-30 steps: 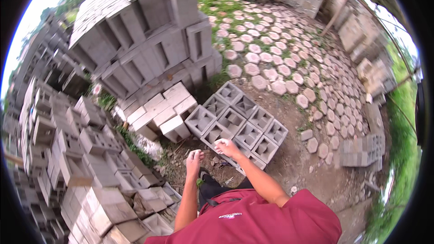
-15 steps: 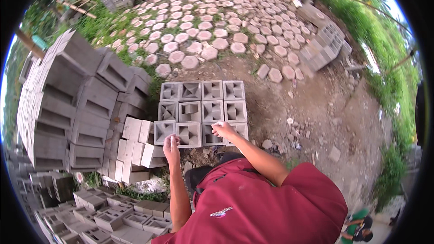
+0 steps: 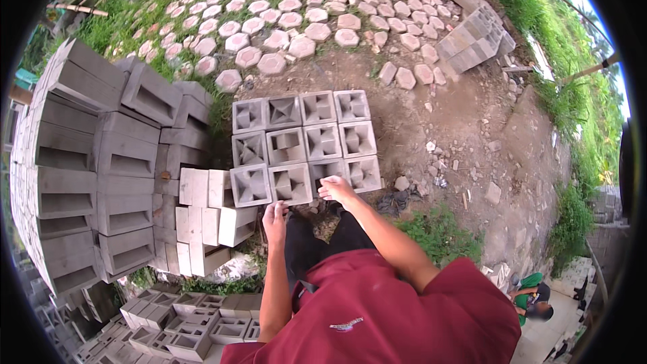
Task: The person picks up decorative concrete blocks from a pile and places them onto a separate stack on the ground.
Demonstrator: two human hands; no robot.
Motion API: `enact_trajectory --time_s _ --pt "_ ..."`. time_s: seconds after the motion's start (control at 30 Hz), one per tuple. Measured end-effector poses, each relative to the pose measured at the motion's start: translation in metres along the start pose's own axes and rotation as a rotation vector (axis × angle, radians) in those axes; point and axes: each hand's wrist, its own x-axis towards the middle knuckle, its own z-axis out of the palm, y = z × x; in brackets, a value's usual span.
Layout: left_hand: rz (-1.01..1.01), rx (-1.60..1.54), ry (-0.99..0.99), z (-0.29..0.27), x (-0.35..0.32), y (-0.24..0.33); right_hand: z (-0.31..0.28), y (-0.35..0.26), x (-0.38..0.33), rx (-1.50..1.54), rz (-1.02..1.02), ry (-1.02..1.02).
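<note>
Hollow concrete blocks (image 3: 288, 146) stand in a tight grid of three rows in front of me, their openings facing up. My left hand (image 3: 275, 221) is at the near edge of the grid, by a front-row block (image 3: 291, 183). Its fingers are loosely bent and partly apart, holding nothing I can see; whether they touch the block I cannot tell. My right hand (image 3: 335, 189) is over the near edge of another front-row block (image 3: 325, 170), partly covering it. The fingers on that hand are extended and slightly bent, with nothing in them.
A tall stack of concrete blocks (image 3: 128, 162) stands at the left, with lighter blocks (image 3: 200, 219) beside it. More blocks (image 3: 189, 337) lie at the lower left. Hexagonal pavers (image 3: 271, 63) cover the far ground. A person in green (image 3: 529, 294) is at the lower right.
The view has shifted, and my legs now show below the grid. Both hands sit lower against the front row, the left one nearer me. The front-left block looks more in line.
</note>
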Motion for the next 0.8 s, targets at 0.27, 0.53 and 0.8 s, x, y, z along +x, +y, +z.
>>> enact_trajectory --time_s 0.27,0.53,0.8 --pt "-0.253 0.192 -0.1 -0.051 0.088 -0.03 0.045 0.056 0.054 0.137 -0.057 0.231" --pt "-0.739 0.129 0.17 -0.066 0.165 -0.182 0.011 0.173 0.187 -0.813 -0.141 0.332" --pt "-0.803 -0.186 0.623 -0.044 0.203 -0.331 -0.002 0.224 0.306 -0.807 -0.096 0.181"
